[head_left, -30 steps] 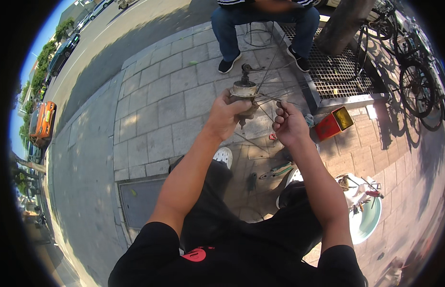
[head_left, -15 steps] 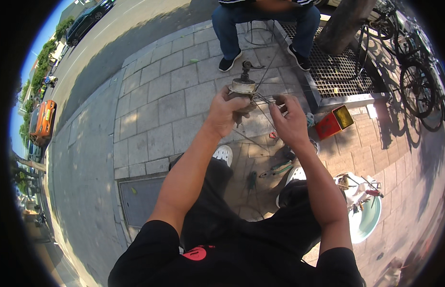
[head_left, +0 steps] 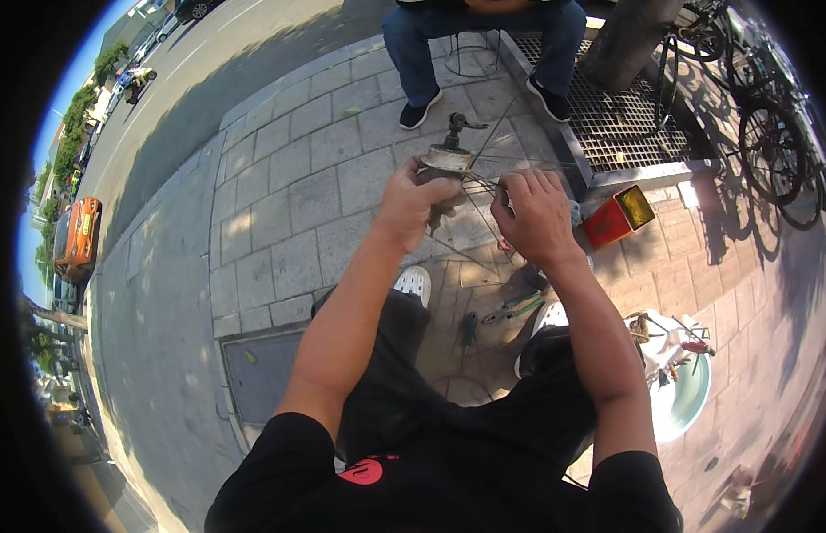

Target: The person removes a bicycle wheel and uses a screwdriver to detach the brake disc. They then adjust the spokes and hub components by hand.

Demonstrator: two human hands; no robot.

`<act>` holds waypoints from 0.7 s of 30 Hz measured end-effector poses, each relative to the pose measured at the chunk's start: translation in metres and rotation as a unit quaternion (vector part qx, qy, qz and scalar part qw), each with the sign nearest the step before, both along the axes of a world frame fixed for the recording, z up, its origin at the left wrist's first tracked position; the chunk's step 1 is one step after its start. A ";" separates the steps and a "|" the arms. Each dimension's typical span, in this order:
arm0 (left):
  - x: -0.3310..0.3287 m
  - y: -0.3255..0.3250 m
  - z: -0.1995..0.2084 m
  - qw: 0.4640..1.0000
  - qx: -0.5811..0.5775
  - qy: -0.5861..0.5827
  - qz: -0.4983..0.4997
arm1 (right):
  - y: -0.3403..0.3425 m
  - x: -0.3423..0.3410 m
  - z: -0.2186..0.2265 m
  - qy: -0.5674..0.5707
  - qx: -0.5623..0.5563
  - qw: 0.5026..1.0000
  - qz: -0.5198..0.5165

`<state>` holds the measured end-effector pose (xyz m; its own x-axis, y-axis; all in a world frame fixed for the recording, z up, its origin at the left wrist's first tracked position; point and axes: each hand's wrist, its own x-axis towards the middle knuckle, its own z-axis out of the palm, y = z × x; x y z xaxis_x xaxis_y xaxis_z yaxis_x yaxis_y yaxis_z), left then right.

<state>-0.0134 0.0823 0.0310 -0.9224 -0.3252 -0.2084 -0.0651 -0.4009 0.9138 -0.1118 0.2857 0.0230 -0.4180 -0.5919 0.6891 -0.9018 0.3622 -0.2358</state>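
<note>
In front of me my left hand (head_left: 411, 204) is closed round a bicycle hub (head_left: 448, 160), a round worn metal drum with an axle and a small lever arm sticking up. Several thin wire spokes (head_left: 479, 183) fan out from the hub, mostly to the right. My right hand (head_left: 536, 216) is closed with its fingers curled at those spokes, just right of the hub. Its fingertips are partly hidden, so the exact pinch is hard to see. Between my feet, hand tools with green handles (head_left: 522, 309) lie on the paving.
A red box (head_left: 611, 222) with a yellow inside stands right of my right hand. A pale green basin (head_left: 688, 410) with tools and white material sits by my right elbow. Opposite, a person (head_left: 415, 53) sits on a stool beside a metal tree grate (head_left: 599, 129). Bicycles (head_left: 766, 147) stand far right.
My right hand has turned, its fingers now curling over the spokes and showing more of its back. The left hand still holds the hub in nearly the same place.
</note>
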 end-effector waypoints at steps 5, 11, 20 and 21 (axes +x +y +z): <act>-0.001 0.001 -0.004 0.995 0.005 0.004 0.096 | 0.015 0.007 0.012 -0.096 0.053 0.994 0.000; -0.005 -0.015 -0.006 0.988 0.041 0.027 0.144 | 0.020 0.039 -0.019 -0.199 0.038 0.979 -0.002; -0.006 -0.012 0.002 0.993 0.023 0.018 0.115 | 0.028 0.026 -0.011 -0.146 0.080 0.986 -0.019; -0.009 -0.009 0.001 0.993 0.046 0.015 0.111 | 0.024 0.033 -0.023 -0.158 0.063 0.985 -0.002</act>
<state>-0.0227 0.0731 0.0319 -0.8363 -0.5023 -0.2195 0.0614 -0.4838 0.8730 -0.0788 0.3099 0.0001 -0.6032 -0.6625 0.4441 -0.7884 0.4109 -0.4577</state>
